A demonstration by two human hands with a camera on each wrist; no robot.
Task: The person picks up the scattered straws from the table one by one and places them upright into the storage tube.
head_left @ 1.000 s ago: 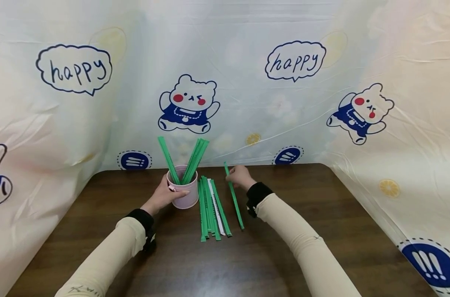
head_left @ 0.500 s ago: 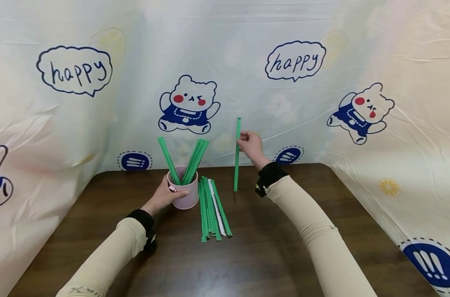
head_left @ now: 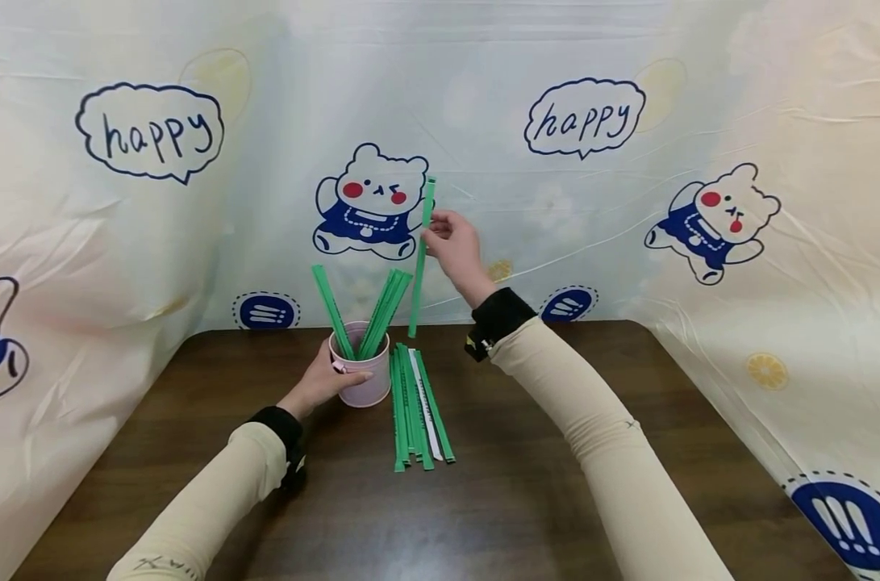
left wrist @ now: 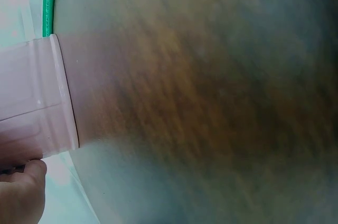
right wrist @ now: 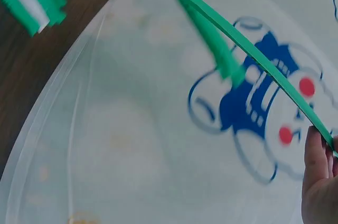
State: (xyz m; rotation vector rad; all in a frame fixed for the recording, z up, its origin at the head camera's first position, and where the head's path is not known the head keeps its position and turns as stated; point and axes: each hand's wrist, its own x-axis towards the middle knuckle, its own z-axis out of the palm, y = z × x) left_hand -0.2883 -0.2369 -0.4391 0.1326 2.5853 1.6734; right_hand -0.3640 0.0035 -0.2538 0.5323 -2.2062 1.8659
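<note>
My left hand (head_left: pixel 319 381) holds a small pink bucket (head_left: pixel 365 390) at its side, thumb along the front. In the left wrist view, the thumb touches the wall of the bucket (left wrist: pixel 31 86). Several green wrapped straws (head_left: pixel 385 313) lean right inside the bucket, and another leans left. My right hand (head_left: pixel 456 244) pinches one green wrapped straw (head_left: pixel 416 298) near its upper part. This straw hangs nearly upright, slightly tilted, up and right of the bucket. The right wrist view shows the straw (right wrist: pixel 253 49) running down to my fingertips.
A row of green wrapped straws (head_left: pixel 403 407), with a white one (head_left: pixel 425 403) among them, lies on the brown wooden table (head_left: pixel 541 452) right of the bucket. Behind the table hangs a printed cloth (head_left: pixel 476 121) with bears and lettering.
My right hand has lifted the straw off the table, turned it upright and brought it left, nearer the bucket. My left hand and the bucket have stayed put.
</note>
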